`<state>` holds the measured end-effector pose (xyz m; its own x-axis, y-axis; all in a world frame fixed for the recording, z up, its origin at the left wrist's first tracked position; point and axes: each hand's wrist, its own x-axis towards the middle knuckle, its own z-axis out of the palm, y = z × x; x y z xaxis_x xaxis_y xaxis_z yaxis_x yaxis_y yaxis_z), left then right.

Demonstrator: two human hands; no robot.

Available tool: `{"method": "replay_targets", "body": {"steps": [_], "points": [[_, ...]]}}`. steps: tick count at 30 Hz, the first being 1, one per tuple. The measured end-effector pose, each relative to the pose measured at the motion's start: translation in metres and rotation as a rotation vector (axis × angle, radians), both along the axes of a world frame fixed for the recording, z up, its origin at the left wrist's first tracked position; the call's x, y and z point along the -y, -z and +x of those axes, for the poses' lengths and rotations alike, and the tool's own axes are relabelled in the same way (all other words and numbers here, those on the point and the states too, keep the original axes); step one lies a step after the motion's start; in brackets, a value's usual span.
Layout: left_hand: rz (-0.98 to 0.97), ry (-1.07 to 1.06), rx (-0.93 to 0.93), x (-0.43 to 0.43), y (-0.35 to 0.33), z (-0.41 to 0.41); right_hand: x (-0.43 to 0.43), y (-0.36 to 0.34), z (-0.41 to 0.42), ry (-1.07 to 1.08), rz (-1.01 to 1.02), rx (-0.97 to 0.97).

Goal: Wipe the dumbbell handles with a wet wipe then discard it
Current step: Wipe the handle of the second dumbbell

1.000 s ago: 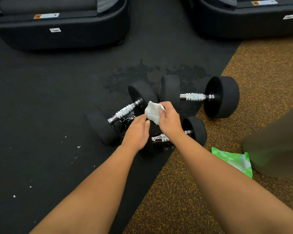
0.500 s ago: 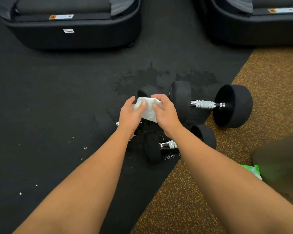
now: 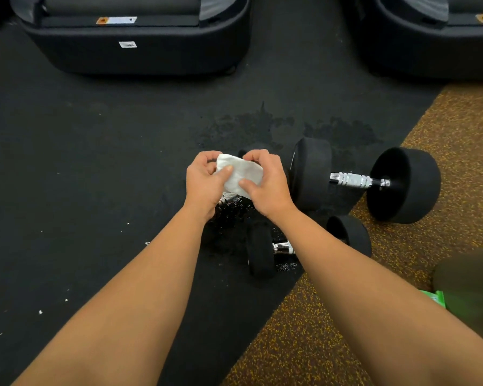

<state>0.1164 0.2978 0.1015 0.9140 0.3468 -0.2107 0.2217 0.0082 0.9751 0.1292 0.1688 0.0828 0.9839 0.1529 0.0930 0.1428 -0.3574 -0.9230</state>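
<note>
A white wet wipe (image 3: 239,174) is stretched between my left hand (image 3: 205,185) and my right hand (image 3: 268,188), both pinching it above the floor. To the right lies a large black dumbbell (image 3: 402,185) with a chrome handle (image 3: 352,179). A smaller dumbbell (image 3: 262,252) lies under my right forearm, its chrome handle (image 3: 283,247) partly showing. A third dumbbell is almost fully hidden beneath my hands.
Two black padded gym machine bases stand at the back left (image 3: 140,45) and back right (image 3: 435,37). A wet patch (image 3: 262,126) marks the black rubber floor. Brown speckled flooring (image 3: 318,330) fills the right. A green wipe packet (image 3: 435,298) peeks out at the right edge.
My left hand rose to take the wipe, and both hands now hold it spread between them. The view shifted so the dumbbells sit lower and the green packet is mostly hidden.
</note>
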Motion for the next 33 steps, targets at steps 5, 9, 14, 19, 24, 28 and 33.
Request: {"method": "replay_targets", "body": {"steps": [5,9,14,19,24,28,33], "points": [[0.084,-0.007,-0.009,-0.014,0.006,0.002,-0.011,0.006,0.004,-0.126,-0.086,0.018],[0.072,-0.014,-0.017,-0.022,0.008,0.004,-0.016,0.01,0.009,-0.22,-0.191,0.087],[0.108,-0.036,-0.043,-0.031,0.014,0.004,-0.027,0.019,0.014,-0.255,-0.348,0.236],[0.372,-0.052,-0.061,-0.04,0.021,0.0,-0.036,0.023,0.012,-0.277,-0.528,0.444],[0.614,-0.033,-0.024,-0.042,0.024,-0.005,-0.041,0.027,0.011,-0.338,-0.456,0.359],[0.785,-0.024,0.014,-0.043,0.032,-0.01,-0.038,0.022,0.011,-0.311,-0.455,0.206],[1.089,0.016,-0.034,-0.048,0.049,-0.019,-0.038,0.017,0.01,-0.232,-0.415,0.016]]}}
